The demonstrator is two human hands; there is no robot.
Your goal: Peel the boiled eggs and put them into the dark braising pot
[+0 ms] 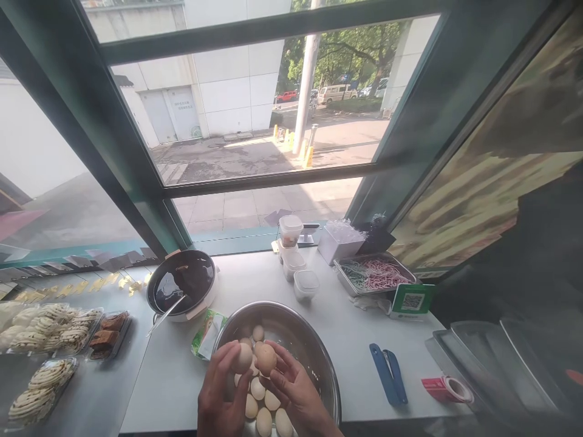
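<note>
My left hand [223, 385] is closed around a pale egg [243, 358], held over a wide steel bowl [325, 364]. Close beside it, my right hand [294, 385] grips a browner egg [266, 359] between thumb and fingers. The two eggs are side by side; whether they touch I cannot tell. Several more eggs [264, 420] lie in the bowl below, partly hidden by my hands. A green-and-white packet [209, 334] sits against the bowl's left side.
Left of the bowl stands a pot of dark liquid [182, 282] with a ladle [166, 315]. Packed buns [40, 376] lie further left. Behind are small lidded tubs [306, 285] and a tray of shredded strips [376, 273]. At right are a blue-handled tool [388, 373] and a red roll [446, 388].
</note>
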